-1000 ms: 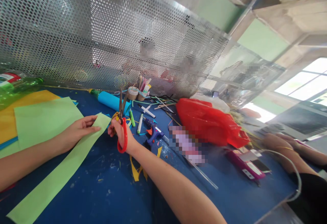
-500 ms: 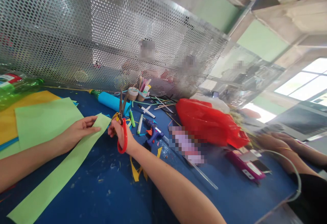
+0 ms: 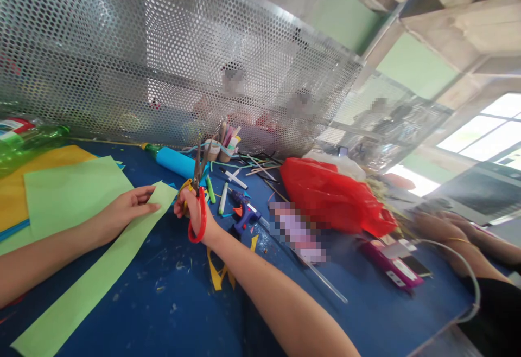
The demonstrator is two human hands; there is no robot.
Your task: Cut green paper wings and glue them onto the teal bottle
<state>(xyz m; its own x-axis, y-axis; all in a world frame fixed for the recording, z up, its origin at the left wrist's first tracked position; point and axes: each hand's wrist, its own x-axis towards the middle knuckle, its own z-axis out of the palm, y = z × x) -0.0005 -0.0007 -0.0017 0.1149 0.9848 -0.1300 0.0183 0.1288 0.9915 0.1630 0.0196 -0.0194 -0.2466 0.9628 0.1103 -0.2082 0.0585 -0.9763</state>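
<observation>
My left hand (image 3: 136,208) pinches the upper end of a long light-green paper strip (image 3: 91,284) between thumb and fingers. The strip slants down to the bottom left. Just right of the strip's end, my right hand (image 3: 193,210) grips scissors (image 3: 198,183) with red and yellow handles. The blades point up, slightly parted, and no paper lies between them. Beneath my left forearm rests a larger light-green paper sheet (image 3: 77,191), with an orange-yellow sheet (image 3: 16,199) under it.
A blue-wrapped bottle (image 3: 175,161), markers (image 3: 223,198), a blue glue gun (image 3: 246,213) and yellow scraps (image 3: 215,273) surround my right hand. Farther right are a red plastic bag (image 3: 334,194), a purple box (image 3: 391,265) and another person's hands (image 3: 439,232). A perforated metal screen (image 3: 183,58) stands behind.
My right hand has turned the scissors slightly, their tips moving a little to the right. My left hand and the paper strip have stayed in place.
</observation>
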